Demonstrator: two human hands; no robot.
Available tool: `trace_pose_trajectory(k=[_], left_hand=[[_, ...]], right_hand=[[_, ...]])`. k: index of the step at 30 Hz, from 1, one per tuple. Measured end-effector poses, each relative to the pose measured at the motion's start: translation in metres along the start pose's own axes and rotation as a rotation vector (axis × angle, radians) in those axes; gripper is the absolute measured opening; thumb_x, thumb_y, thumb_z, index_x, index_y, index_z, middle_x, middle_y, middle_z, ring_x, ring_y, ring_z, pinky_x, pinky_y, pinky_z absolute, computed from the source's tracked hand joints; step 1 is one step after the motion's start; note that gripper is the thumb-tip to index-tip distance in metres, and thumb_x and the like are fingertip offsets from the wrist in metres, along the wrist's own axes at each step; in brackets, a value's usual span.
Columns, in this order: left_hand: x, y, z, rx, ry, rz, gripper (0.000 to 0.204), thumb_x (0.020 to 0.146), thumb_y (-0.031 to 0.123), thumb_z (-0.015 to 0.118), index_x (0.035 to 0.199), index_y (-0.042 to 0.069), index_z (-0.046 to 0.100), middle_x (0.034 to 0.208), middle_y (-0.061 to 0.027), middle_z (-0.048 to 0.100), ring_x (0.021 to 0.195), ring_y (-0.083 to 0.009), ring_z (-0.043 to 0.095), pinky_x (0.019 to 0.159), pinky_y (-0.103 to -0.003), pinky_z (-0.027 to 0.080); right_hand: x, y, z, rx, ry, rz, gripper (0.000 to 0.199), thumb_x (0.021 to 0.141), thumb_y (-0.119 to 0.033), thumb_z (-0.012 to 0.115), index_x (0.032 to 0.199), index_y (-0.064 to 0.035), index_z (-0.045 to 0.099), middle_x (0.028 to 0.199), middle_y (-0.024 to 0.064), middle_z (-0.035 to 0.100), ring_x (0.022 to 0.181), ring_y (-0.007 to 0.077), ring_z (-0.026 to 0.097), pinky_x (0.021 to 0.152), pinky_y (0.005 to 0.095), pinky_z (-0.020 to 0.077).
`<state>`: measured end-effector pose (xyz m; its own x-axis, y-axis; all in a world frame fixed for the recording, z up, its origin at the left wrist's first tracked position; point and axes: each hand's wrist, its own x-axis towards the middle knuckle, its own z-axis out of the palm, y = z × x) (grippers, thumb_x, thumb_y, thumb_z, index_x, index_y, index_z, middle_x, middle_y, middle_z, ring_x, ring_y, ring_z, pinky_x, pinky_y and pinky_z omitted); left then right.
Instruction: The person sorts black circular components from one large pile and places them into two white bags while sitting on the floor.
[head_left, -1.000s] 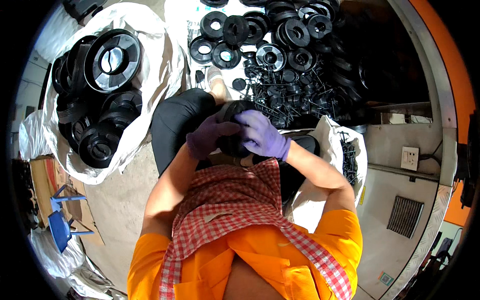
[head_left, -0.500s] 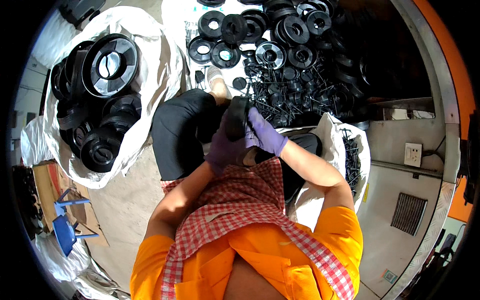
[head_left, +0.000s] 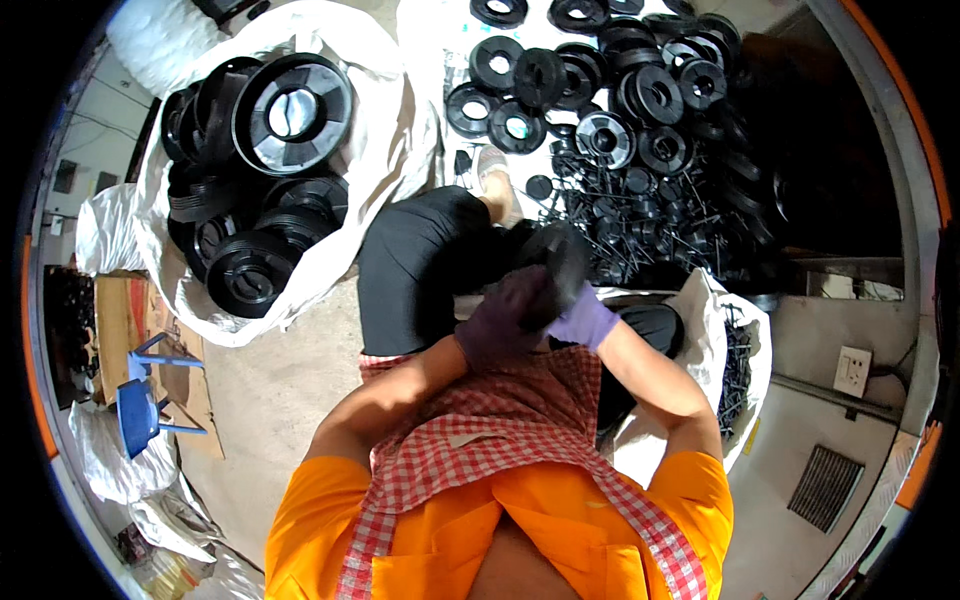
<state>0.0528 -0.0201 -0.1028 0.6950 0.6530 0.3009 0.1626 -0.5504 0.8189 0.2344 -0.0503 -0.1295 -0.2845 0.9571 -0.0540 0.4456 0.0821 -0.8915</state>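
Hands at frame centre, both in purple gloves. Left hand [head_left: 500, 325] wrapped over the near edge of a black disc [head_left: 556, 262], fingers curled tight on it. Right hand [head_left: 583, 320] closed against the underside of the same disc, just beside the left. Disc tilted, held above the lap, over a knee in black trousers [head_left: 420, 270]. Orange shirt [head_left: 480, 540] and red-checked apron [head_left: 510, 430] filling the lower middle. Open white sack [head_left: 390, 130] at upper left, packed with large black round parts [head_left: 290, 110]. Heap of smaller black discs and thin rods [head_left: 620, 130] spread on a white sheet at upper right, beyond the knee. Second white bag [head_left: 720, 350] at right, dark rods inside. Blue stool [head_left: 140, 405] on the floor at lower left.
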Motion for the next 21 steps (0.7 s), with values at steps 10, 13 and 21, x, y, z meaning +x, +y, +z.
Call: trace_pose_trajectory(k=[10,13,21], left_hand=[[0.007,0.034,-0.056,-0.654,0.156,-0.524,0.082,0.069,0.013,0.079,0.138,0.005,0.035,0.119,-0.0056,0.056,0.107,-0.0126,0.052,0.093,-0.030,0.043],[0.002,0.038,-0.056,-0.559,0.138,-0.572,0.083,0.068,0.014,0.080,0.138,0.005,0.036,0.121,-0.0103,0.055,0.111,-0.0194,0.053,0.095,-0.033,0.043],[-0.023,0.019,-0.098,0.238,0.159,0.009,0.066,0.073,0.011,0.074,0.131,0.001,0.044,0.126,-0.0175,0.052,0.112,-0.0290,0.053,0.097,-0.039,0.041]], right_hand=[[0.025,-0.063,-0.019,-0.418,0.160,-0.391,0.067,0.076,-0.012,0.068,0.133,-0.0017,0.034,0.123,0.0277,0.047,0.110,0.0413,0.052,0.088,0.0403,0.0470],[0.016,-0.067,-0.006,-0.070,0.164,-0.060,0.064,0.077,-0.009,0.068,0.132,-0.0024,0.035,0.117,0.0247,0.052,0.108,0.0362,0.055,0.088,0.0396,0.0475],[0.032,-0.062,-0.050,0.928,-0.199,0.534,0.038,0.096,-0.035,0.045,0.123,-0.0093,0.052,0.110,0.0127,0.061,0.095,0.0236,0.061,0.083,0.0368,0.0503]])
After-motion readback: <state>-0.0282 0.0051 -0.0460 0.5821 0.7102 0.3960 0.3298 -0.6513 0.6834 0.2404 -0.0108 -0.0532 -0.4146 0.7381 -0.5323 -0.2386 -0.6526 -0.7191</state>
